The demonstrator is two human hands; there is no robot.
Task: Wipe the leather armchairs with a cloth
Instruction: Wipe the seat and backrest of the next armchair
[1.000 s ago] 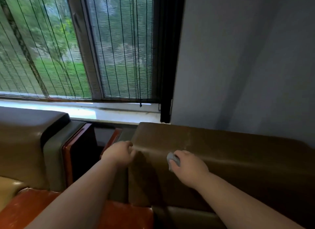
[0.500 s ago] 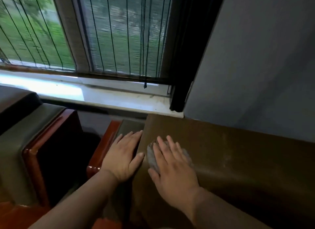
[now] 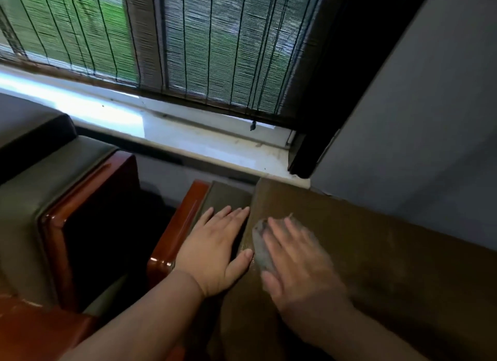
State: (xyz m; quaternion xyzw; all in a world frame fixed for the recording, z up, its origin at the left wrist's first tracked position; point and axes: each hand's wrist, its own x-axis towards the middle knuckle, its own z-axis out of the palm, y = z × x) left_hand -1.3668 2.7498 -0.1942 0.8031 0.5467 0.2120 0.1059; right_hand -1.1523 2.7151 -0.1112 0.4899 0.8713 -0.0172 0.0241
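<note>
The brown leather armchair's backrest top [image 3: 376,239] runs from centre to lower right. My right hand [image 3: 293,261] lies flat on it, fingers spread, pressing a small grey cloth [image 3: 259,249] against the leather; most of the cloth is hidden under the palm. My left hand [image 3: 215,247] rests flat and empty on the chair's padded armrest [image 3: 228,196], its thumb touching the backrest's left edge.
A second armchair [image 3: 53,178] with a glossy red-brown wooden arm [image 3: 88,186] stands at the left, across a dark gap. Behind are a white windowsill [image 3: 188,143], a woven blind [image 3: 215,46] and a grey wall [image 3: 416,105] close against the backrest.
My view has tilted down and closer to the backrest top. The right hand went from curled around the cloth to flat on it; the left hand opened flat onto the armrest.
</note>
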